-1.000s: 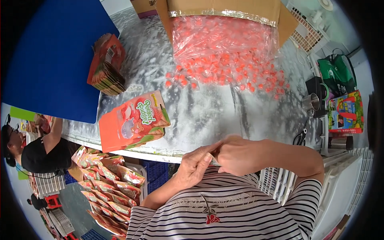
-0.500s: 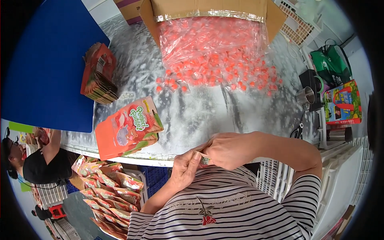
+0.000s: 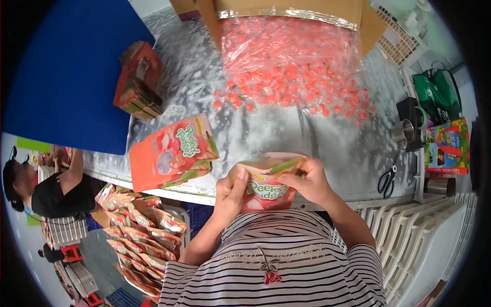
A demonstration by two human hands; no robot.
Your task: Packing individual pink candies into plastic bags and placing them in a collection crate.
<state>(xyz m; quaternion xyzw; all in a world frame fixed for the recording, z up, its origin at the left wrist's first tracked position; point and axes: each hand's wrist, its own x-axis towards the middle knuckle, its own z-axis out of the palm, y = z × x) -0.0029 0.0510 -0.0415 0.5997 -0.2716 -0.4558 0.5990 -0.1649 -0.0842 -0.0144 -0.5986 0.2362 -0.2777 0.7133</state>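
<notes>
A red and green candy pouch point(image 3: 267, 190) is held upright at the table's near edge, against my striped shirt. My left hand point(image 3: 229, 193) pinches its upper left edge, thumb in front. The upper right corner is between the thumb and fingers of my right hand point(image 3: 308, 180). Whether the pouch's mouth is parted I cannot tell. Left of my hands, flat pouches point(image 3: 171, 153) of the same print lie on the table. Beyond them a heap of red wrapped candies point(image 3: 302, 84) spills from a plastic-lined cardboard box point(image 3: 286, 7).
A stack of folded pouches point(image 3: 139, 84) stands by a blue board point(image 3: 66, 77). Below left are rows of filled pouches point(image 3: 138, 238). Scissors point(image 3: 388, 181), a metal cup point(image 3: 404, 130) and bags point(image 3: 447, 146) are at right. Another person point(image 3: 59, 184) works at far left.
My hands have moved apart along the pouch's top, and its printed front now faces up into view. Before, they were close together, with most of the pouch hidden. The view has shifted slightly.
</notes>
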